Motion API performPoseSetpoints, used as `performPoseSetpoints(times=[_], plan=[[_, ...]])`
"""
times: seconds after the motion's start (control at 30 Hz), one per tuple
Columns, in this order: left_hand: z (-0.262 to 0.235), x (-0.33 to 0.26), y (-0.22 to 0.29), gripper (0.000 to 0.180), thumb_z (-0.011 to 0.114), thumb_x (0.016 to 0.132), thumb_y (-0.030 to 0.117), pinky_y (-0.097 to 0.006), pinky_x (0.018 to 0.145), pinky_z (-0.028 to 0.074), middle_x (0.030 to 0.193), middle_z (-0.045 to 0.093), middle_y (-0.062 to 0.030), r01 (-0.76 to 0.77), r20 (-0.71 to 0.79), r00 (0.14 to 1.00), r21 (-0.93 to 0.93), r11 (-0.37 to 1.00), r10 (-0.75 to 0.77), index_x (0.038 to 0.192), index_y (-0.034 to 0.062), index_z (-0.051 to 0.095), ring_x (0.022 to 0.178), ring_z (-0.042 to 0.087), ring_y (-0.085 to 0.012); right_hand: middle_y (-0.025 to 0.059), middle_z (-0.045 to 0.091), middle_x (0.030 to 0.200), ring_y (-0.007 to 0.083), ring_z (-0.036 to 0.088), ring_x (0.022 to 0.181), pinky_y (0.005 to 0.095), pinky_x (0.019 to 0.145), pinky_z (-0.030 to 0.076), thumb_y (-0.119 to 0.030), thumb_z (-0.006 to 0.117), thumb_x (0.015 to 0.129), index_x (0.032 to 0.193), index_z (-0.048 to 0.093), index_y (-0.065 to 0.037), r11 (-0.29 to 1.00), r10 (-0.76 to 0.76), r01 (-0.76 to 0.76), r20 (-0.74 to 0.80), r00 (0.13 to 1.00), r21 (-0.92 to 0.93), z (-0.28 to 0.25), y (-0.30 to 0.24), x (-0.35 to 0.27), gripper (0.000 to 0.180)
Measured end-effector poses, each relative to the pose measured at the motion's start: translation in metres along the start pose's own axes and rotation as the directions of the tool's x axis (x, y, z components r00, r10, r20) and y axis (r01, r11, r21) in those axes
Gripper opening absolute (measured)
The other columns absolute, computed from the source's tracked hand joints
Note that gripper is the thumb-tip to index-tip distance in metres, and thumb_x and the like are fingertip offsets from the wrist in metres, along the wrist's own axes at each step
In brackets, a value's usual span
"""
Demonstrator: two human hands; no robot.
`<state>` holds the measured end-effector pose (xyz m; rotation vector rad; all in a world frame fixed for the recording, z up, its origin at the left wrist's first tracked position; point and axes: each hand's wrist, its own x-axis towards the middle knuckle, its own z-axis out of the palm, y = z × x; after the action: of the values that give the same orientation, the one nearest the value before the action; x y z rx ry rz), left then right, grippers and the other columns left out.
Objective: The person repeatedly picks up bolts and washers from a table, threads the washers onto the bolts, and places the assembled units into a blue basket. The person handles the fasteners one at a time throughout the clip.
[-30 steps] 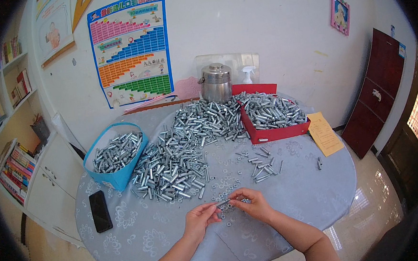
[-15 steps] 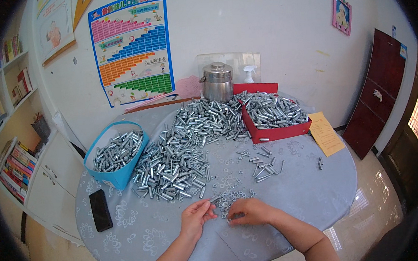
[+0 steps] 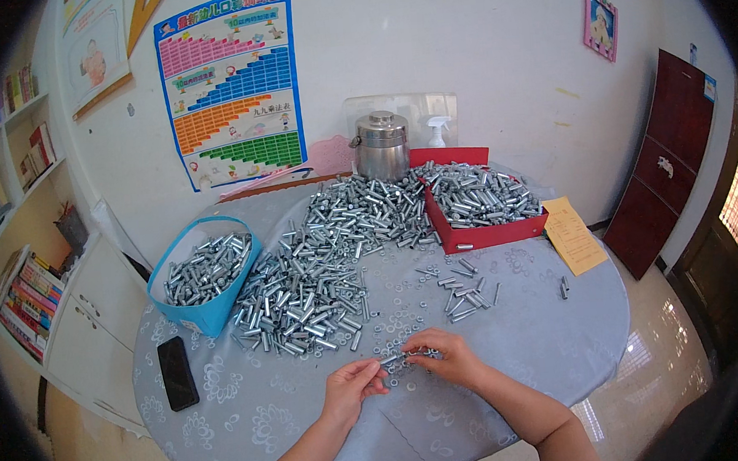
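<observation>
My left hand (image 3: 351,390) pinches a silvery metal bolt (image 3: 390,360) between thumb and fingertips, with its far end pointing right. Close against that end is my right hand (image 3: 446,359), its thumb and fingers closed together; what they hold is too small to make out. Around and behind the fingertips lie many small nuts and washers (image 3: 389,344), partly covered by my hands. A large heap of bolts with metal sleeves (image 3: 305,298) spreads over the table beyond my left hand. Several loose bolts (image 3: 467,292) lie behind my right hand.
A blue bin (image 3: 209,318) of bolts stands on the left, near a black phone (image 3: 177,373). At the back are a red box (image 3: 492,236) full of bolts, a steel canister (image 3: 383,149) and a spray bottle (image 3: 437,132). Yellow paper (image 3: 576,239) lies right on the grey tablecloth (image 3: 513,374).
My right hand has risen from the nuts and washers on the table to the end of the bolt. My left hand stays nearly in place, still holding the bolt.
</observation>
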<state>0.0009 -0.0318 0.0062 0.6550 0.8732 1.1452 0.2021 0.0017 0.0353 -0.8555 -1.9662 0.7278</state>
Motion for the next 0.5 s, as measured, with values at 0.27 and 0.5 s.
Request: performPoseSetpoints(times=[0.27,0.5], plan=[[0.006,-0.004,0.0,0.02,0.057,0.084,0.01,-0.029,0.057,0.053,0.078,0.061,-0.0106,-0.054,0.009,0.999,0.069,0.996,0.054,0.098,-0.0041,0.058,0.059,0.056,-0.0119,0.0108,0.06,0.076,0.0251,0.058,0.072,0.0335,0.064,0.044,-0.022,0.051,0.087,0.082,0.06,-0.003,0.957,0.259,-0.238,0.121,0.958,-0.163,-0.001,0.002,-0.004,0.022],[0.002,-0.001,0.0,0.018,0.056,0.085,0.01,-0.029,0.057,0.054,0.079,0.06,-0.011,-0.08,-0.061,0.995,0.008,0.997,0.08,0.095,-0.0045,0.059,0.059,0.056,-0.0119,0.0126,0.061,0.082,0.0263,0.059,0.074,0.0329,0.065,0.045,-0.024,0.048,0.089,0.092,0.061,-0.003,0.975,0.219,-0.198,0.274,0.936,-0.1,-0.004,0.012,-0.009,0.025]])
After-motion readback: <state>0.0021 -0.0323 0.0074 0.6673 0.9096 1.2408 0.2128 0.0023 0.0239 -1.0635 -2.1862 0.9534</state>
